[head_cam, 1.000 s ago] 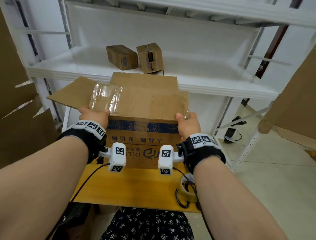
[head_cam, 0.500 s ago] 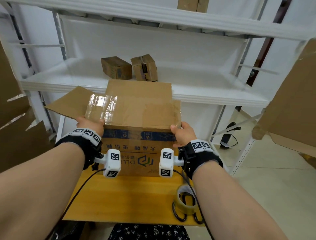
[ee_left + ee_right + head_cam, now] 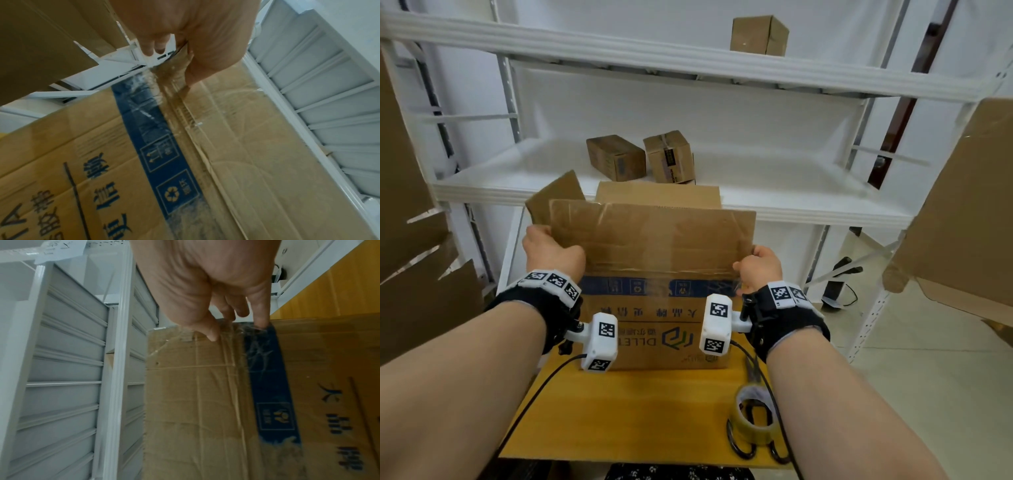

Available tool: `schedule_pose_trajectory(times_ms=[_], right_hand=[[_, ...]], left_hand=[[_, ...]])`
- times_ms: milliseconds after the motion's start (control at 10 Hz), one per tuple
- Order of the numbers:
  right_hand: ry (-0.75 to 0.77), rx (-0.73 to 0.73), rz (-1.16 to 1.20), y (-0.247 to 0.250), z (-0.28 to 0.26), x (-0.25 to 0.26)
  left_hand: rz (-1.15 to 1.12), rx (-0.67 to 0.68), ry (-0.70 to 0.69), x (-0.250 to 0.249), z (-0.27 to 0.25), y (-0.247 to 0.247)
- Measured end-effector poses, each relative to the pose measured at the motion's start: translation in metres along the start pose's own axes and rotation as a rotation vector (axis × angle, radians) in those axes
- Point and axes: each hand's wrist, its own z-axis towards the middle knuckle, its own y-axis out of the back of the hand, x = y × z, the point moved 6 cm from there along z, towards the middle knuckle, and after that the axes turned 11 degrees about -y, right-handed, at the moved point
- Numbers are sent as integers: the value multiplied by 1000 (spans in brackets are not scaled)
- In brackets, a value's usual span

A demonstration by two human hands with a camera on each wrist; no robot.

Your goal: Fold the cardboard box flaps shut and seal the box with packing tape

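Note:
A brown cardboard box [image 3: 654, 329] with a blue band and old clear tape stands on the yellow table [image 3: 637, 411]. Its near flap [image 3: 650, 236] stands almost upright. My left hand [image 3: 551, 250] grips the flap's left edge, thumb on the near face [image 3: 257, 146]. My right hand [image 3: 760, 265] holds the flap's lower right corner, thumb on the flap [image 3: 195, 394], fingers round the edge. The left side flap [image 3: 554, 195] and far flap [image 3: 657, 193] stick up behind. A roll of clear packing tape [image 3: 753, 421] lies on the table's front right.
Black-handled scissors [image 3: 743, 448] lie under the tape roll. White metal shelving [image 3: 756, 202] stands right behind the box, with two small cartons [image 3: 640, 157] on it. Large cardboard sheets lean at the left [image 3: 410, 274] and right [image 3: 962, 222].
The near flap, which lay tilted over the box opening, has swung up to nearly upright in both hands. The left side flap has risen too. The head view has tilted upward.

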Motion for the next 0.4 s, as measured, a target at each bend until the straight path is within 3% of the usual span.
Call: schedule_pose_trajectory(times_ms=[200, 400], right_hand=[[166, -202, 83, 30, -33, 41], [470, -266, 145, 38, -77, 108]], left_hand=[[-170, -41, -138, -39, -12, 12], [-83, -64, -232, -90, -7, 20]])
